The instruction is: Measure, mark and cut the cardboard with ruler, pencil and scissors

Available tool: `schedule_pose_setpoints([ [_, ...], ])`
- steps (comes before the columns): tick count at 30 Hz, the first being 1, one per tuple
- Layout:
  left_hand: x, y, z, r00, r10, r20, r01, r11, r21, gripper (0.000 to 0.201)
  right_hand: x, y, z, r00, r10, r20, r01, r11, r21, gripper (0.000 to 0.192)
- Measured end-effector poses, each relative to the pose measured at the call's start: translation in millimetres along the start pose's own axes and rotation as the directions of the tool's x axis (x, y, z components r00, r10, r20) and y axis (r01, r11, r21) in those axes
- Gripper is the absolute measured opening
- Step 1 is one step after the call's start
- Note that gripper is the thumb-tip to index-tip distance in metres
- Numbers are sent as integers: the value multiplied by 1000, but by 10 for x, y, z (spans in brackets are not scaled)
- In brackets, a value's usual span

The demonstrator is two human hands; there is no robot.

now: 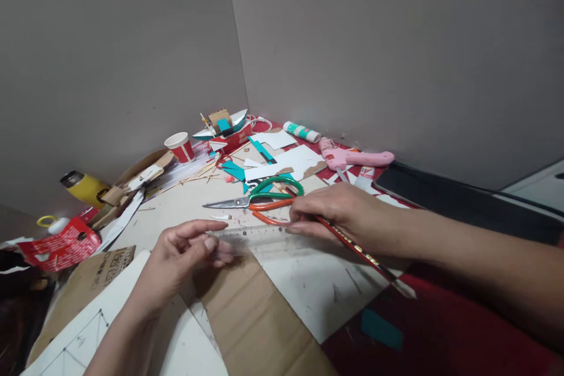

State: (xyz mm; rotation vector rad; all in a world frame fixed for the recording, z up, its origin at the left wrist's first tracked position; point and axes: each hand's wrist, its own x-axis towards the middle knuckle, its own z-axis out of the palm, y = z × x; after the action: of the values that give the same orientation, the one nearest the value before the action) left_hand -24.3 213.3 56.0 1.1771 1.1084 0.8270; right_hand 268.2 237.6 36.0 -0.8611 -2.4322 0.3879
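A: Illumination?
B: Dim, soft; direction cannot be told. Grey walls [132,41] dull, low contrast.
A: Shadows?
B: Soft-edged: on cardboard [268,323] by the left hand [187,252], on white sheet [304,288] below the right hand [341,211]. Red tabletop [462,329] very dark.
A: Glare?
B: Slight, on scissor blades [229,203].
A: Sharpness?
B: Clear ruler [259,241] smeared, graduations unreadable; lettering on red pencil [352,245] soft.
A: Distortion?
B: Wide-angle: right forearm [493,264] stretched toward the frame edge.

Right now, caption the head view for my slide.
Left hand holds a clear ruler over brown cardboard; right hand grips a pencil beside it, scissors just beyond.
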Motion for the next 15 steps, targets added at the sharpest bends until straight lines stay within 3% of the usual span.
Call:
schedule_pose_setpoints([
  [9,39,-39,17,993,-107,45,87,942,325,33,13,113,-13,998,-31,-55,18,976,-217,43],
  [15,90,-99,-2,986,-161,34,151,969,196,39,20,209,35,994,-54,-97,28,967,-252,36],
])
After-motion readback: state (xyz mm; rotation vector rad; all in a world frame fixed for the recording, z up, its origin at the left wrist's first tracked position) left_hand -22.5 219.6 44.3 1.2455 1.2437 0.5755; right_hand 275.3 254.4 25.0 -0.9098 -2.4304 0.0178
